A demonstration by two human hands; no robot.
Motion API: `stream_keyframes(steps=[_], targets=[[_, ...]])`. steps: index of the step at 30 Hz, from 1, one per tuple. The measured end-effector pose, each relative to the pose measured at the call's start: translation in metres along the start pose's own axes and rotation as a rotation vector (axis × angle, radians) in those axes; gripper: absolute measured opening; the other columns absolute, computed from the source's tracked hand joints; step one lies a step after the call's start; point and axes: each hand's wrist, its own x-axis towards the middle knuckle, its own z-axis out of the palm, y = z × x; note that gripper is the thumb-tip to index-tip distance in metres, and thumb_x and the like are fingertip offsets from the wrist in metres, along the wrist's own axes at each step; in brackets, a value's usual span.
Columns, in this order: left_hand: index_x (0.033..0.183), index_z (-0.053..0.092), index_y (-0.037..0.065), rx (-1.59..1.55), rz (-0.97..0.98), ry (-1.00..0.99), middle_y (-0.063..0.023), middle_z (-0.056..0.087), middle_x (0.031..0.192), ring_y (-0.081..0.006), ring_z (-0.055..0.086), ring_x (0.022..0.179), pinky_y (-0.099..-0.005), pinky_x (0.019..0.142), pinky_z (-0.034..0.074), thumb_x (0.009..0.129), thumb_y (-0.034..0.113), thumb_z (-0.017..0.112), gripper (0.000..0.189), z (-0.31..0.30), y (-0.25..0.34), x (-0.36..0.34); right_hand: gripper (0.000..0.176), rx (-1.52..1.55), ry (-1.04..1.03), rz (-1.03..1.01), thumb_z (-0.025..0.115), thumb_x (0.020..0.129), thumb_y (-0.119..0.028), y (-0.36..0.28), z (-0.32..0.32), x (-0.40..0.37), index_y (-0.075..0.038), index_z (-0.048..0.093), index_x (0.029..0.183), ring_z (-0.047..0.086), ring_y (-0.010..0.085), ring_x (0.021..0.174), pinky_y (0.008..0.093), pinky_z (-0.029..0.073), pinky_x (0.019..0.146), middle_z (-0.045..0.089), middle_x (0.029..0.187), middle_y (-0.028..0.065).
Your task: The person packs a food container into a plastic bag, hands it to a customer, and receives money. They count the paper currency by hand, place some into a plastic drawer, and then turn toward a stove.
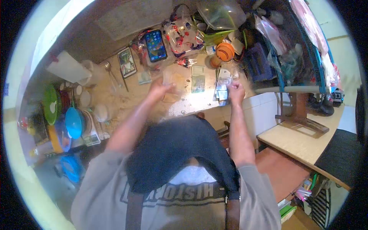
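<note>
Banknotes [197, 82] were laid flat on the desk [134, 92], seemingly spaced so each could be seen. Over at the right, overlapping notes [222, 86] were gripped at their edge between the right hand's [237, 92] closed fingers, perhaps to keep them together. Beside the left hand [161, 90], a sheet [170, 82] was blurred; whether that grip was closed could not be told.

A banknote [198, 83] lies on the table [134, 87], right of the spoons [108, 68], a phone [156, 46] behind-left and a jar [225, 52] behind-right.
</note>
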Motion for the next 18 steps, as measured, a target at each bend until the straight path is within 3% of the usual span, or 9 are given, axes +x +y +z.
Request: stream_keyframes(steps=[1,3,4,6,9,12,14,16,18], targets=[[0.112,0.053,-0.001,-0.095,-0.067,-0.049,-0.0107,0.064,0.097,-0.0193,0.063,0.083,-0.0329,0.074,0.051,0.080,0.016,0.065,0.038,0.000,-0.004,-0.002,0.029,0.209,-0.010,0.026,0.075,0.069,-0.016,0.006,0.005,0.003,-0.001,0.062,0.091,0.055,0.0097,0.071,0.0242,0.047,0.067,0.062,0.079,0.0040],[0.115,0.050,0.000,-0.270,-0.148,-0.117,-0.0114,0.061,0.104,-0.0216,0.063,0.089,-0.0369,0.079,0.052,0.086,0.016,0.058,0.035,0.002,0.002,-0.008,0.028,0.200,-0.010,-0.008,0.074,0.069,-0.015,0.018,0.008,0.015,-0.002,0.062,0.090,0.057,0.0101,0.070,0.0241,0.047,0.066,0.063,0.078,0.0041],[0.115,0.050,0.000,-0.266,-0.145,-0.114,-0.0114,0.061,0.104,-0.0216,0.063,0.089,-0.0369,0.079,0.052,0.086,0.016,0.058,0.035,0.004,0.005,-0.007,0.027,0.183,-0.014,-0.043,0.074,0.068,-0.014,0.011,0.005,0.014,-0.002,0.062,0.090,0.058,0.0105,0.069,0.0240,0.048,0.065,0.065,0.078,0.0042],[0.117,0.047,-0.001,-0.548,-0.260,-0.219,-0.0092,0.058,0.108,-0.0194,0.058,0.094,-0.0331,0.082,0.047,0.086,0.024,0.058,0.041,0.011,0.012,-0.007,0.034,0.123,-0.048,0.010,0.075,0.067,-0.020,-0.004,0.004,0.010,-0.005,0.061,0.094,0.060,0.0132,0.072,0.0271,0.048,0.067,0.066,0.082,0.0051],[0.114,0.051,-0.001,-0.520,-0.241,-0.165,-0.0093,0.059,0.105,-0.0194,0.057,0.093,-0.0325,0.082,0.046,0.088,0.023,0.056,0.036,0.022,0.017,-0.004,0.044,-0.161,-0.056,-0.005,0.077,0.062,-0.028,-0.020,0.004,0.004,-0.007,0.060,0.097,0.062,0.0201,0.074,0.0343,0.048,0.071,0.065,0.083,0.0075],[0.106,0.057,0.001,-0.460,-0.217,-0.133,-0.0084,0.061,0.102,-0.0180,0.057,0.092,-0.0324,0.081,0.044,0.089,0.025,0.055,0.030,0.025,0.004,0.008,0.044,-0.174,-0.019,-0.025,0.077,0.063,-0.027,-0.012,0.009,0.014,-0.006,0.059,0.097,0.062,0.0194,0.074,0.0328,0.048,0.068,0.065,0.083,0.0087],[0.106,0.058,0.001,-0.439,-0.193,-0.196,-0.0078,0.062,0.099,-0.0170,0.057,0.089,-0.0321,0.079,0.045,0.088,0.026,0.055,0.030,0.026,0.007,0.007,0.034,-0.104,-0.044,-0.074,0.073,0.068,-0.025,-0.010,0.000,0.015,-0.004,0.060,0.091,0.061,0.0190,0.068,0.0323,0.047,0.065,0.064,0.077,0.0094],[0.103,0.059,0.002,-0.412,-0.150,-0.162,-0.0068,0.063,0.095,-0.0161,0.058,0.084,-0.0316,0.076,0.045,0.089,0.027,0.054,0.029,0.026,0.002,0.007,0.027,0.070,-0.048,-0.111,0.070,0.075,-0.023,-0.007,-0.011,0.020,0.000,0.056,0.076,0.049,0.0098,0.061,0.0282,0.042,0.057,0.057,0.067,0.0041],[0.103,0.059,0.002,-0.350,-0.241,-0.191,-0.0059,0.063,0.091,-0.0159,0.058,0.080,-0.0310,0.074,0.046,0.090,0.027,0.052,0.029,0.020,-0.011,0.017,0.023,0.036,-0.016,-0.160,0.065,0.080,-0.021,-0.004,-0.023,0.025,-0.001,0.056,0.071,0.046,0.0081,0.061,0.0260,0.040,0.056,0.054,0.065,0.0010]])
